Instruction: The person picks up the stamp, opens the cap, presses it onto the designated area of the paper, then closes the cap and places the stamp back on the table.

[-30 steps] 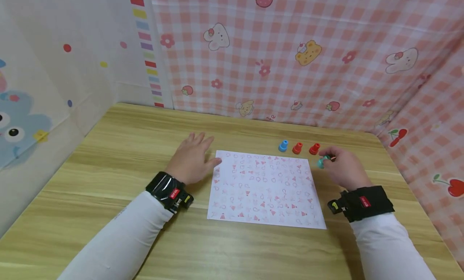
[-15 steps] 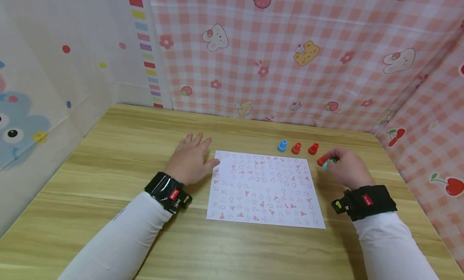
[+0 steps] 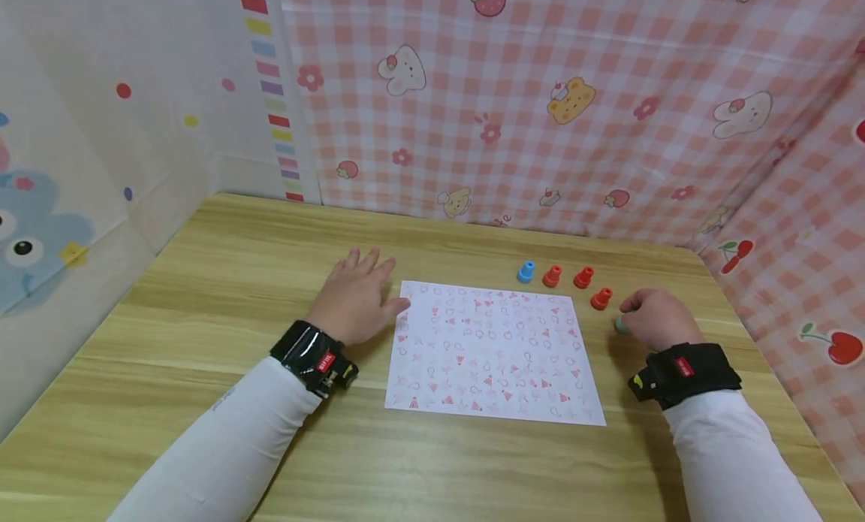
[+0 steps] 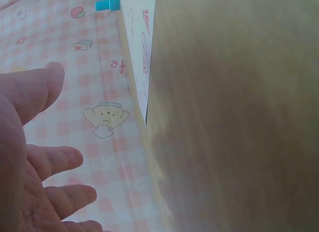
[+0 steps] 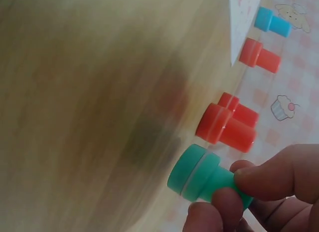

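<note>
In the right wrist view, thumb and fingertips of my right hand (image 3: 662, 319) pinch a green stamp (image 5: 197, 172) by its narrow handle. Its wide end points toward the tabletop. From the head view only a bit of green shows below the curled fingers. Close to its left stands a red stamp (image 3: 601, 298), upright on the table. A white sheet of paper (image 3: 496, 353), printed with rows of small red marks, lies between the hands. My left hand (image 3: 354, 300) rests on the table with fingers spread, its thumb tip at the sheet's left edge.
Behind the sheet stand a blue stamp (image 3: 525, 272), one red stamp (image 3: 551, 276) and another red stamp (image 3: 584, 277) in a row. A pink checked cloth (image 3: 446, 116) hangs along the table's back edge.
My right hand has moved slightly right and nearer, carrying the green stamp away from the nearest red stamp, which now shows whole. The left hand has stayed in place.
</note>
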The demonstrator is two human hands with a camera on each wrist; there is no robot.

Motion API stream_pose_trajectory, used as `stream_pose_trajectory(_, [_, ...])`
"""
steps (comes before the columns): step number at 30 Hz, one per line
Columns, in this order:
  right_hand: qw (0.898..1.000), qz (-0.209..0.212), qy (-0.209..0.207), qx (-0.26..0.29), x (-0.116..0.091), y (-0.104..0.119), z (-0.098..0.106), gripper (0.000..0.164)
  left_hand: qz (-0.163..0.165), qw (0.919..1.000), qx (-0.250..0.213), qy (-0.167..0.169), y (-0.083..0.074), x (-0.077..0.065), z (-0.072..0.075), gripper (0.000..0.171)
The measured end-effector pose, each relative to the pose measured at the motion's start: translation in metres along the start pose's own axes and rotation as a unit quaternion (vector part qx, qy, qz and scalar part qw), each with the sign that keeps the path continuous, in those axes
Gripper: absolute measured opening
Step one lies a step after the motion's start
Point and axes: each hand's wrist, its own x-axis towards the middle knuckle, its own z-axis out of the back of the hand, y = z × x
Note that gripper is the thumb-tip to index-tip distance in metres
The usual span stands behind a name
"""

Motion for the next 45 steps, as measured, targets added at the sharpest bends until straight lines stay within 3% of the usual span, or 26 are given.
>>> stream_pose_trajectory(7, [1.0,-0.017,0.021,0.004,0.005,-0.003,-0.002,0.03,0.004,1.0,0.0,0.002,0.0,0.0,0.0,0.072])
stream_pose_trajectory(14, [0.999,-0.009,0.029,-0.016,0.007,-0.003,0.002,0.041,0.004,1.0,-0.002,0.003,0.001,0.0,0.001,0.073])
stream_pose_trajectory(19, [0.999,-0.005,0.003,-0.041,0.004,0.004,0.01,0.05,0.002,1.0,-0.002,0.003,0.001,0.0,0.001,0.073])
stream_pose_trajectory(24, [0.997,0.023,-0.037,-0.068,0.008,0.018,0.013,0.047,0.005,1.0,-0.001,0.004,0.002,0.001,0.001,0.073])
stream_pose_trajectory(31, [0.996,0.029,-0.013,-0.079,0.019,0.031,0.011,0.044,0.01,0.9999,-0.002,0.012,0.002,-0.001,0.002,0.073])
stream_pose_trajectory(37, [0.992,0.057,-0.019,-0.108,0.025,0.037,0.008,0.038,0.008,0.9999,-0.004,0.009,0.001,-0.001,0.001,0.073])
stream_pose_trajectory(45, [0.992,0.055,-0.011,-0.112,0.028,0.04,0.005,0.033,0.005,0.9999,0.0,0.011,0.0,-0.001,0.0,0.073])
